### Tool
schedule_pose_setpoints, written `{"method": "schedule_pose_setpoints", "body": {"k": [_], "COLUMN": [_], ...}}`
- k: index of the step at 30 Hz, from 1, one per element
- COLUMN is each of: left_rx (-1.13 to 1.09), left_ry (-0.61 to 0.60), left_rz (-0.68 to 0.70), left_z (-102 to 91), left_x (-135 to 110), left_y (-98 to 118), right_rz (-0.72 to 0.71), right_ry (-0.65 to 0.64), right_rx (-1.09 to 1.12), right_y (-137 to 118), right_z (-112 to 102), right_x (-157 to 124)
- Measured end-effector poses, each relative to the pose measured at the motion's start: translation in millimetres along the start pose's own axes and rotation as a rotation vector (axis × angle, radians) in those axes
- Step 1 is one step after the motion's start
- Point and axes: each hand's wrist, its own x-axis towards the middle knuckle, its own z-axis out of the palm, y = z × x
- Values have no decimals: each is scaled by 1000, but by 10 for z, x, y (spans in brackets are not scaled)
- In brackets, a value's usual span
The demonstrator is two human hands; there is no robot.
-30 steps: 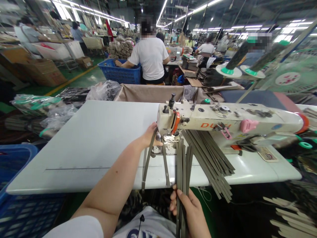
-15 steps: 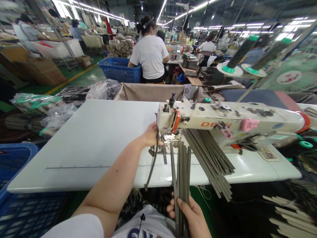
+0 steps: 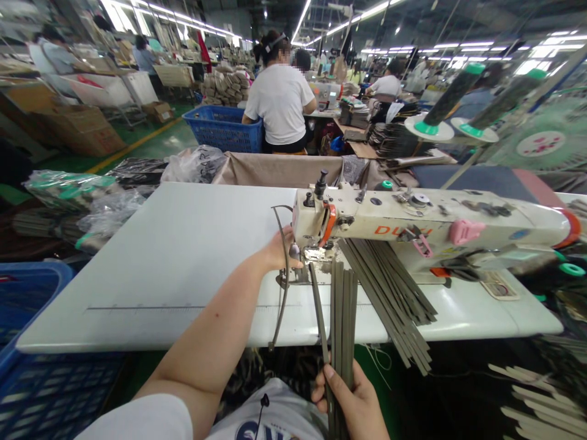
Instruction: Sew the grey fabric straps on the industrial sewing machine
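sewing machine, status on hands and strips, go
Left hand at the needle end of the sewing machine, pinching a strip. Right hand grips a bundle upright. Loose strips fanned beside it.

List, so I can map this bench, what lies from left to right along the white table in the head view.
Blue crate → left hand at the needle → strap bundle gripped by the right hand → fanned pile of straps → pink clip on the sewing machine.
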Motion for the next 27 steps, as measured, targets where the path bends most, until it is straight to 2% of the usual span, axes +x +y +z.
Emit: {"method": "schedule_pose_setpoints", "body": {"k": [3, 9, 12, 19, 23, 27], "left_rx": [25, 123, 116, 97, 102, 111], "left_ry": [17, 234, 289, 276, 259, 204], "left_rz": [-10, -30, -44, -42, -68, -9], "left_z": [-9, 98, 176, 201, 165, 88], "left_x": [35, 130, 161, 152, 144, 128], "left_y": [-80, -224, -290, -322, -252, -147], "right_rz": [-3, -3, -9, -25, -25, -25], "right_ry": [3, 1, 10, 13, 14, 26], "right_rx": [2, 18, 12, 16, 30, 16], "right_y": [2, 19, 17, 0, 21, 51], "right_z": [3, 1, 12, 44, 49, 42], "right_x": [3, 21, 25, 27, 39, 51]}}
